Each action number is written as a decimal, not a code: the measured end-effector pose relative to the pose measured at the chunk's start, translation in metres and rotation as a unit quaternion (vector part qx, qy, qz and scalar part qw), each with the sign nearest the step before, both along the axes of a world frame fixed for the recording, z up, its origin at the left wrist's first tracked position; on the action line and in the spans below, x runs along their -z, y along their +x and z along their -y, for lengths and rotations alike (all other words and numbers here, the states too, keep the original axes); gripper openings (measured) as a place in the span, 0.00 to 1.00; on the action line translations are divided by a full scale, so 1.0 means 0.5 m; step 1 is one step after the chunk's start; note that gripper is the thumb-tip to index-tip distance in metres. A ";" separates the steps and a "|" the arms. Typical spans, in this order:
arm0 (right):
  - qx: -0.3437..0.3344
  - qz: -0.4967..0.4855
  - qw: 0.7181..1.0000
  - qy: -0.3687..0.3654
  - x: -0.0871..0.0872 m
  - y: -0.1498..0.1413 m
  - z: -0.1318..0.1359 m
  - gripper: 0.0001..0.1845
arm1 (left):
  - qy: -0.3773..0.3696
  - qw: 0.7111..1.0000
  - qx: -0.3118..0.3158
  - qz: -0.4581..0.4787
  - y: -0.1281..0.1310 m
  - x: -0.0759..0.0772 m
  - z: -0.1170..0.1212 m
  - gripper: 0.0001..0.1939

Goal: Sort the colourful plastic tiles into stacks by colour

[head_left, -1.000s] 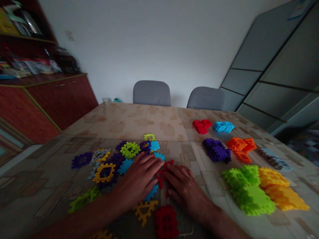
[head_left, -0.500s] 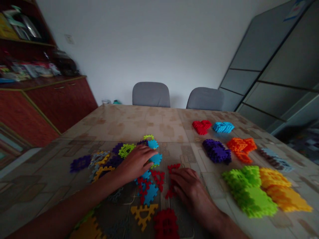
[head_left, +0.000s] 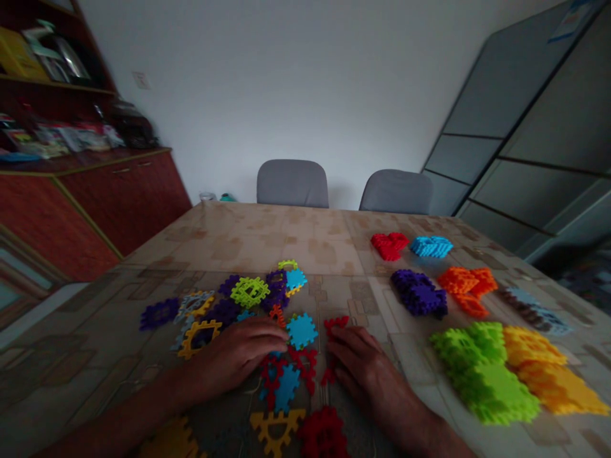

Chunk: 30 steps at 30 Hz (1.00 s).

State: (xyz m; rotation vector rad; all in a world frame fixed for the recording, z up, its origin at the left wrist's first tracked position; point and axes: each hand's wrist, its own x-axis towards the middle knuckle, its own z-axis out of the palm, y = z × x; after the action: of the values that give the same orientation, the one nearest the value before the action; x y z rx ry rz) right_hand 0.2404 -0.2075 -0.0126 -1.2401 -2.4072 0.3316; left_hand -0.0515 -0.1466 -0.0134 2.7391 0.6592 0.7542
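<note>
A toothed red piece (head_left: 337, 322) is lying toward the near edge of the table (head_left: 329, 232), showing just past the fingertips of the right hand (head_left: 366, 362); I am seeing another bit of red (head_left: 328, 376) peeking out beside those same fingers, nearer the thumb. The right fingers are bending and lying close together, but I cannot tell whether they are pinching the red. The left hand (head_left: 248, 350) is holding its fingers together and curling them down; their tips are pointing at a light-blue piece (head_left: 302, 331) just beside them, and any grip underneath is staying hidden from me.

Between the hands, a red openwork piece (head_left: 310, 364) is lying flat. Nearer the table's near edge, a yellow triangle (head_left: 277, 418) is sitting beside a dark red block (head_left: 325, 434). Toward the left edge, a loose heap is spreading, with a lime piece (head_left: 241, 292) resting on top. Along the right edge, stacks are standing sorted by colour, lime (head_left: 487, 372) beside yellow (head_left: 556, 369). Two grey chairs (head_left: 293, 183) are standing behind the far edge.
</note>
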 end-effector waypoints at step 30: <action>-0.135 0.021 0.989 -0.048 -0.041 -0.020 0.072 0.40 | 0.040 0.998 -0.004 -0.046 -0.004 0.000 0.204 0.13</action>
State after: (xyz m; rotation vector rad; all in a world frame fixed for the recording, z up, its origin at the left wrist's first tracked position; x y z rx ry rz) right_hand 0.2306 -0.2435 0.0080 -0.9661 -2.6281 0.5108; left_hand -0.0537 -0.2487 -0.0133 2.8600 0.6738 0.6745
